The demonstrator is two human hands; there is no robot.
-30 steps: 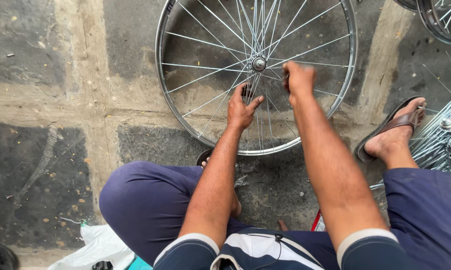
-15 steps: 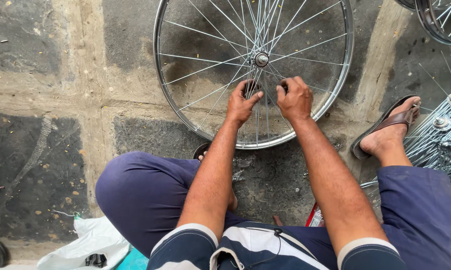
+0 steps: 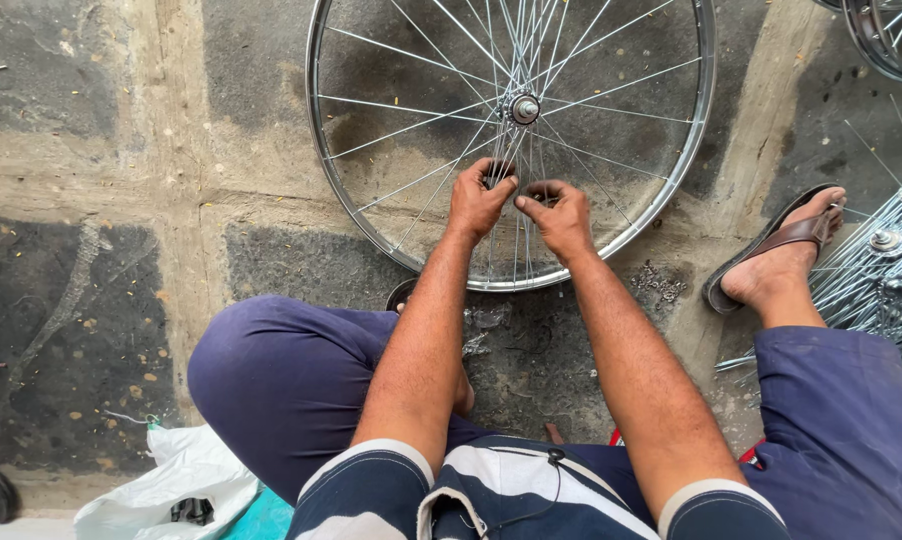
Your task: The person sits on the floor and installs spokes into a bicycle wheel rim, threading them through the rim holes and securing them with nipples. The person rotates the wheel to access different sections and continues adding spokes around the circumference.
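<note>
Bicycle wheel: silver rim with thin spokes, lying flat on the stone floor straight in front of the seated person, its hub up and its near edge just past the knees.
Left grip: left hand is closed, thumb and fingertips pinched on the spokes just below the hub.
Right grip: right hand is closed too, fingers curled in and pinched on a spoke just beside the left hand; the two thumbs nearly touch.
Arms: both bare forearms reach forward from striped short sleeves, meeting over the near half of the wheel.
Legs: dark blue trousers, knees spread wide to each side of the wheel; right foot in a brown sandal rests just right of the rim.
Floor: rough dark stone slabs with broad pale mortar joints, dusty, flecked with small bits of debris.
Right edge: more spoked wheels stacked close beside the sandalled foot, another rim at the top corner.
Lower left: crumpled white plastic bag on the floor near the left knee, a turquoise patch just beside it.
</note>
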